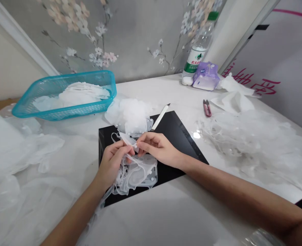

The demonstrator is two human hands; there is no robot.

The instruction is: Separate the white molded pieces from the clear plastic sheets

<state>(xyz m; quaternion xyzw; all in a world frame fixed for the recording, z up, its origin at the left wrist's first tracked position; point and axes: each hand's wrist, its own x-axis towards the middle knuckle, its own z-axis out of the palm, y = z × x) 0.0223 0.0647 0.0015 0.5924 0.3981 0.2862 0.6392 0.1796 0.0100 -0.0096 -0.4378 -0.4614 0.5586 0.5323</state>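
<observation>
Both of my hands meet over a black board (178,136) on the white table. My left hand (113,159) pinches a thin, translucent white sheet piece (127,138) between thumb and fingers. On its right edge, my right hand (156,147) closes its fingertips on the same piece. Beneath the hands lies a tangle of translucent white cut-out strips (137,174) with small round knobs. Just beyond them sits a heap of white translucent pieces (130,114). A slim pointed metal tool (161,116) rests across the board's far edge.
A blue plastic basket (64,114) with stacked white pieces stands at the back left. Translucent sheets (15,147) cover the left side. On the right are red-handled snips (206,108), a pile of clear scraps (253,143), a water bottle (195,56) and a purple tissue pack (206,76).
</observation>
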